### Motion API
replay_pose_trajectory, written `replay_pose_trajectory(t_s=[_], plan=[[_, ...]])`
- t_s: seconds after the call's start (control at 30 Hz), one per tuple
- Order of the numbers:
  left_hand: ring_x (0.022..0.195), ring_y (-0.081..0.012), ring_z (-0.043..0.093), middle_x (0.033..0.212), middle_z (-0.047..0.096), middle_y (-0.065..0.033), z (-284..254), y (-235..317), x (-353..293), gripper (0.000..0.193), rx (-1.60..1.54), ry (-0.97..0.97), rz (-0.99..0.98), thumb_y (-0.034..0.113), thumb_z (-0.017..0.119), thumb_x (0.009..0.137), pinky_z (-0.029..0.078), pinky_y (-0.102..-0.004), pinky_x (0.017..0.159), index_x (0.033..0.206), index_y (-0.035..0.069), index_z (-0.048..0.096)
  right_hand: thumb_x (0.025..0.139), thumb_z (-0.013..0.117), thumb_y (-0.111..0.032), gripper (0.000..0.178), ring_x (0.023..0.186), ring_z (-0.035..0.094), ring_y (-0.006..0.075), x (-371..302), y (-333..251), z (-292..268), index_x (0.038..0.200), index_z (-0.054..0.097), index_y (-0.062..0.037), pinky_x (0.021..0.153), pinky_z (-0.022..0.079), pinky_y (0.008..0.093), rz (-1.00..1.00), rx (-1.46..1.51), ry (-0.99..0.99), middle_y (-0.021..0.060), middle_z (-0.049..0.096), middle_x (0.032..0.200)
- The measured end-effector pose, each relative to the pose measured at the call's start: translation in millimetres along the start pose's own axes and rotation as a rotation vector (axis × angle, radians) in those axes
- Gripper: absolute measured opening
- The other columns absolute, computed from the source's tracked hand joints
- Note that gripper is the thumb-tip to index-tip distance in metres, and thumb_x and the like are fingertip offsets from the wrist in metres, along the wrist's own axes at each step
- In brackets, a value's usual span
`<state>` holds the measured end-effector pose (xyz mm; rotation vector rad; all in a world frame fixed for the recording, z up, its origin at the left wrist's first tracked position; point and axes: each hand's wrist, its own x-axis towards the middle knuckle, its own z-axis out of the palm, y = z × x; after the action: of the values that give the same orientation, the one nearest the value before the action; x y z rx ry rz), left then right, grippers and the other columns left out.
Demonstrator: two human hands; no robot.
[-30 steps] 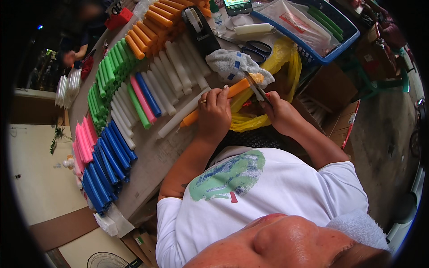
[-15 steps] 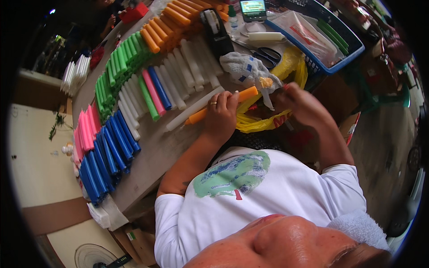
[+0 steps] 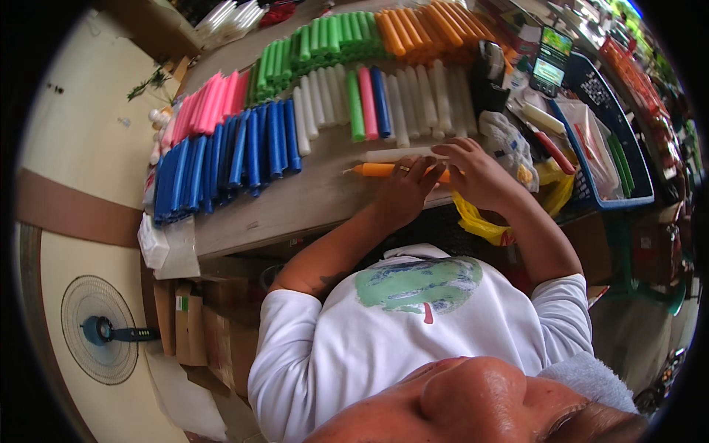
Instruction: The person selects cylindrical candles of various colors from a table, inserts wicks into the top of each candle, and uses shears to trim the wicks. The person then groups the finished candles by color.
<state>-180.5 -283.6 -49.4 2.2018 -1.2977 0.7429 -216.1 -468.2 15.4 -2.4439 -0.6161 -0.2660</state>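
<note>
A single orange candle [image 3: 375, 170] lies near the table's front edge, its wick end pointing left. The fingers of my left hand [image 3: 405, 193] are closed over its middle. Just beyond it, almost parallel, lies a white candle [image 3: 395, 155]. My right hand [image 3: 476, 173] is at the right end of both candles. Its fingers are apart and reach over the white candle's end, with the thumb near the orange one. Whether the fingertips press on either candle is hard to tell. A grey-white rag [image 3: 508, 144] lies right of this hand.
Rows of blue [image 3: 255, 144], pink [image 3: 214, 103], green [image 3: 332, 37], orange [image 3: 428, 26] and white candles [image 3: 421, 96] fill the far side. A red-handled tool [image 3: 555, 153], yellow bag [image 3: 480, 221], phone [image 3: 550, 63] and blue basket [image 3: 617, 201] are at right.
My right hand has moved left from above the yellow bag to the candles' right end. My left hand stays on the orange candle. A red-handled tool now shows beside the rag. The view has turned.
</note>
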Motion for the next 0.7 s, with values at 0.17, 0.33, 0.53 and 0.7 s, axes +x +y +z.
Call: replay_pose_trajectory(t_s=[0.17, 0.33, 0.53, 0.7], plan=[[0.103, -0.0308, 0.054, 0.111, 0.055, -0.012, -44.4, -31.9, -1.0, 0.042, 0.018, 0.065, -0.177, 0.012, 0.074, 0.071, 0.044, -0.0407, 0.091, 0.11, 0.006, 0.058, 0.075, 0.066, -0.015, 0.07, 0.125, 0.038, 0.0335, 27.9, 15.6, 32.7, 0.138, 0.035, -0.008, 0.107, 0.027, 0.0454, 0.031, -0.194, -0.237, 0.016, 0.043, 0.132], [0.107, -0.0338, 0.055, 0.114, 0.056, -0.0197, -70.8, -97.5, 22.2, 0.057, -0.14, 0.021, -0.617, 0.034, 0.075, 0.076, 0.045, -0.0406, 0.093, 0.118, 0.003, 0.053, 0.073, 0.066, -0.017, 0.066, 0.12, 0.043, 0.0365, 38.5, 0.2, 39.2, 0.131, 0.039, -0.0041, 0.1, 0.035, 0.0455, 0.099, -0.268, -0.279, 0.0216, 0.046, 0.126], [0.122, -0.0395, 0.046, 0.137, 0.035, -0.0336, -20.0, -121.4, 88.8, 0.107, 0.255, -0.429, -0.859, 0.063, 0.065, 0.073, 0.041, -0.0411, 0.099, 0.14, -0.008, 0.022, 0.075, 0.06, -0.011, 0.045, 0.103, 0.056, 0.0392, 51.7, -1.6, 66.6, 0.116, 0.046, -0.0014, 0.087, 0.046, 0.045, 0.173, -0.286, -0.348, 0.0235, 0.056, 0.111], [0.123, -0.0401, 0.044, 0.141, 0.027, -0.0325, -18.1, -132.4, 92.1, 0.108, 0.119, -0.577, -1.031, 0.051, 0.066, 0.071, 0.038, -0.0392, 0.103, 0.144, -0.005, 0.01, 0.076, 0.059, -0.009, 0.038, 0.095, 0.061, 0.0354, 23.0, -15.7, 21.1, 0.112, 0.049, -0.0015, 0.081, 0.048, 0.0428, 0.318, -0.234, -0.367, 0.0208, 0.061, 0.099]])
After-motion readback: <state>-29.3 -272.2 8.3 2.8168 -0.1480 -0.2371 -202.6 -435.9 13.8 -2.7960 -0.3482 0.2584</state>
